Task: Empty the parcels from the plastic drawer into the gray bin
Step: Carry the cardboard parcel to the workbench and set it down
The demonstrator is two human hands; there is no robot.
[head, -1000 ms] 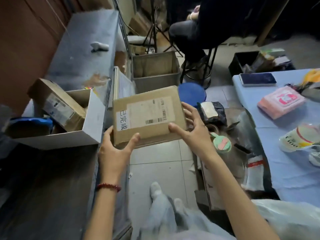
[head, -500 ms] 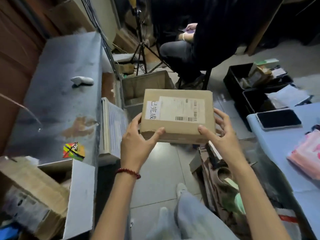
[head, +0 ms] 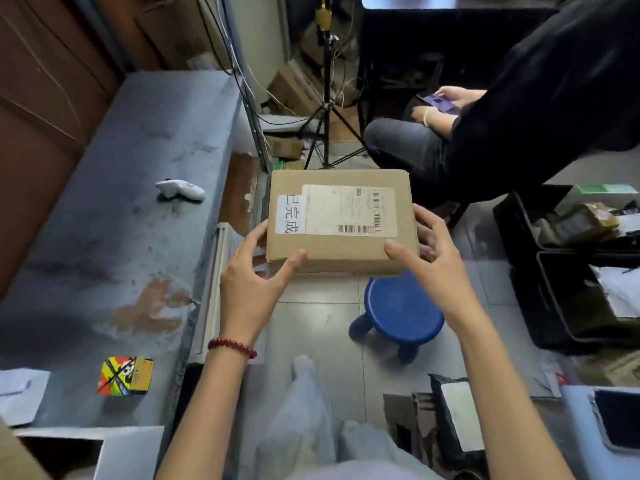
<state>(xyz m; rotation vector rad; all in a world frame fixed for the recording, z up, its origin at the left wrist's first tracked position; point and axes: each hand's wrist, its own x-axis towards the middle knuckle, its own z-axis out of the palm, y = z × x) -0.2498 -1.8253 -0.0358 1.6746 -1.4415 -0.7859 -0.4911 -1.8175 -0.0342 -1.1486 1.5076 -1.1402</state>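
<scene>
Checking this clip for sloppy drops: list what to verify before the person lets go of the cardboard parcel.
1. Two-handed grip: the left hand holds the near left corner of the cardboard parcel and the right hand holds its right side, thumbs at the near edge: ok.
2. Parcel level, label facing up: ok.
3. Gray bin under the parcel: no bin shows, and the parcel hides what lies below it: cannot tell.
4. Blue stool out of the drop path: it shows just below the parcel's near edge, and depth is unclear: cannot tell.
</scene>
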